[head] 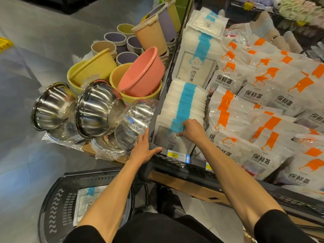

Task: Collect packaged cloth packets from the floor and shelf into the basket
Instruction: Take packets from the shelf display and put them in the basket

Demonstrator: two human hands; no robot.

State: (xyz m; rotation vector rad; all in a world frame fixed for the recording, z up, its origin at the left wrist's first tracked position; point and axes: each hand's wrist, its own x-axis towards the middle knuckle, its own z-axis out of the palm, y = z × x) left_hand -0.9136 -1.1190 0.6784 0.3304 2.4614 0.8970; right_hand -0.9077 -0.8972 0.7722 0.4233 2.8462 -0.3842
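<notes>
Two hands are working at the shelf front. Right hand [191, 130] is pinching the tops of blue-striped cloth packets [184, 106], fingers curled over them. Left hand [142, 149], at its 9 o'clock, is resting flat with fingers spread on the shelf rim [196, 170] corner. Basket [50, 206] is sitting at 7 o'clock, holding one packet [84, 199]. Steel bowls [94, 109] are lying at 10 o'clock.

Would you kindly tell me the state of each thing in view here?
Basket: on the floor, one packet inside.
Blue-striped packets: stacked upright on the shelf.
Right hand: grips the blue-striped packets.
Left hand: flat on the shelf corner.
Pink basin: tilted in yellow basin.
</notes>
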